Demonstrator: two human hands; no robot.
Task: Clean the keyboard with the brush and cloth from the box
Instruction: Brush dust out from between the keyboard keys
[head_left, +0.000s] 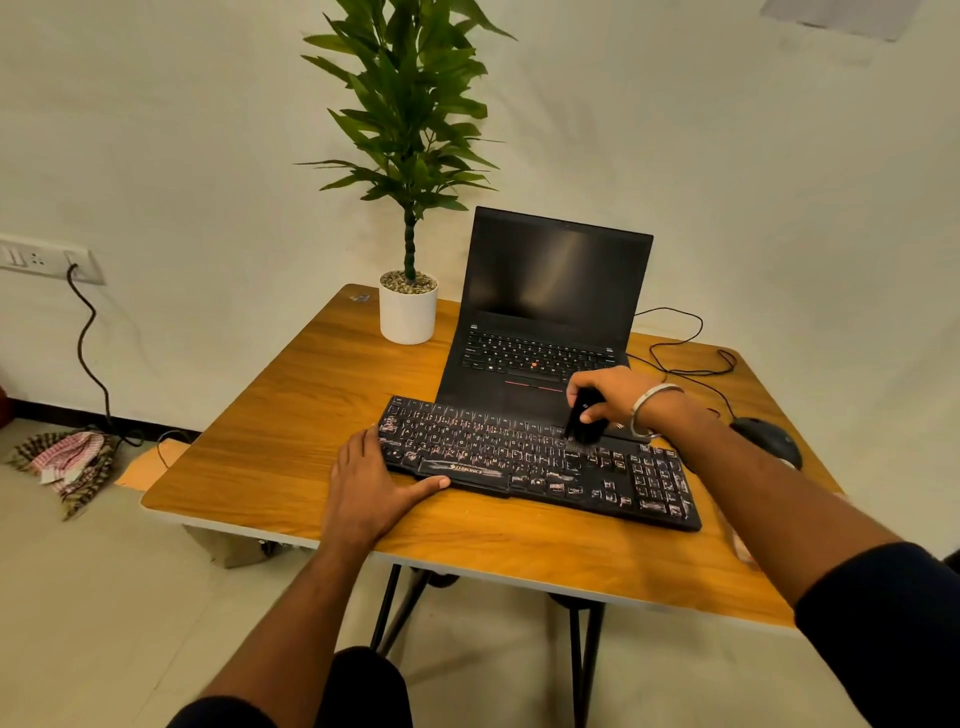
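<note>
I see the keyboard (540, 462) lying near the table's (291, 415) front edge, before the laptop (550, 312). My right hand (608, 397) grasps the brush (584, 423), bristles on the keys. My left hand (371, 483) lies flat, released, against the keyboard's left end.

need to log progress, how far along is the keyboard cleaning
Done: the small black brush is out and in use. In hand: the right hand grips it, bristles on the upper key rows of the black full-size keyboard, right of the middle, while the left hand rests flat at its left end. Left: pale dust streaks show across most keys, so brushing looks unfinished, and no cloth is on the wooden table.
</note>
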